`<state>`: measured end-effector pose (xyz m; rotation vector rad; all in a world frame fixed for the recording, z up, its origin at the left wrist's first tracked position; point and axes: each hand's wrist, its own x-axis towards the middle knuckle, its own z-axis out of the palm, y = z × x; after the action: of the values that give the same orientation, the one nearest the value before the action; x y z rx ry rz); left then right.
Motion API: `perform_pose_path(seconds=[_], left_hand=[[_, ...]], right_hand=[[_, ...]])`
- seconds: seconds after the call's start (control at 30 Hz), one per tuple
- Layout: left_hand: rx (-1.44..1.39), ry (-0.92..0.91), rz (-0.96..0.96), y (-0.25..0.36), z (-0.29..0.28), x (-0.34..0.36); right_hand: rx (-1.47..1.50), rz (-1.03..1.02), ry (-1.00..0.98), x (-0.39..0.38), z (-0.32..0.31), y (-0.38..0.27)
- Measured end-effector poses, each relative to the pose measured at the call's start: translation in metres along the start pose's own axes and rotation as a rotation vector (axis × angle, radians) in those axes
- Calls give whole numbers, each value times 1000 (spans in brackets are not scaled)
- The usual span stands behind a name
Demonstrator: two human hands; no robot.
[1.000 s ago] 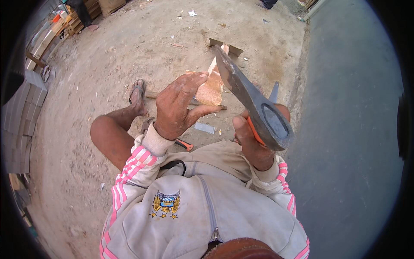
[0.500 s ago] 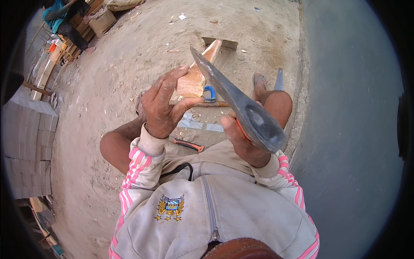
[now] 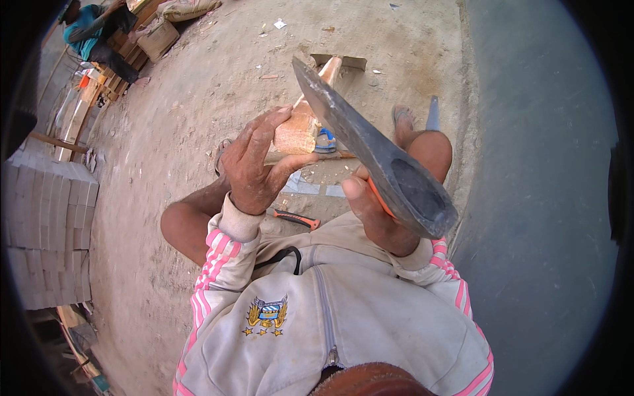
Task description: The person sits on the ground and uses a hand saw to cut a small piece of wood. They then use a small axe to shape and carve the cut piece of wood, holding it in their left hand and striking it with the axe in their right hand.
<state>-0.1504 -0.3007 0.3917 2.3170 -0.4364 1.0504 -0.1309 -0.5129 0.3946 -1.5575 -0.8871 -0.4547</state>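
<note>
My left hand (image 3: 254, 158) grips the near end of a pale, rough-cut piece of wood (image 3: 295, 134), fingers along its left side and thumb by its near edge. The wood narrows away from me. In my right hand (image 3: 376, 218) is a hatchet, its dark grey head (image 3: 343, 125) raised close to the camera with the cutting edge pointing forward-left, over part of the wood. A bit of its orange handle (image 3: 381, 198) shows beside my thumb; most of that hand's fingers are hidden. Behind the wood sits a blue loop-shaped piece (image 3: 325, 140), partly covered.
An orange-and-black handled tool (image 3: 297, 218) lies near my lap. Grey strips (image 3: 307, 187) lie between my legs, and a grey blade (image 3: 432, 113) by my right foot. Stacked pale blocks (image 3: 49, 218) stand left. A person (image 3: 96, 33) sits far left near sacks (image 3: 158, 38).
The view has shifted slightly, so most things sit a little further right. The hatchet head appears slightly lower and nearer the camera. Both hands keep their holds.
</note>
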Motion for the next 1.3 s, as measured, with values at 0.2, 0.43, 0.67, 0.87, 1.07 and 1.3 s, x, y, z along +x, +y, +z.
perform_pose_path(seconds=[0.2, 0.43, 0.67, 0.87, 1.07, 1.3], left_hand=[[8, -17, -35, 7, -2, 7], [-2, -11, -13, 5, 1, 8], [10, 21, 9, 6, 7, 11], [-16, 36, 51, 4, 11, 21], [27, 23, 59, 8, 11, 29], [37, 13, 54, 12, 13, 31]], right_hand=[[-175, -22, -67, 2, -9, -1], [39, 101, -22, -8, -12, -1], [-60, 199, -13, -8, -11, -12], [150, 201, 140, -5, 1, -5], [156, 189, 190, -3, -3, -4], [-77, 7, 150, -6, -15, -5]])
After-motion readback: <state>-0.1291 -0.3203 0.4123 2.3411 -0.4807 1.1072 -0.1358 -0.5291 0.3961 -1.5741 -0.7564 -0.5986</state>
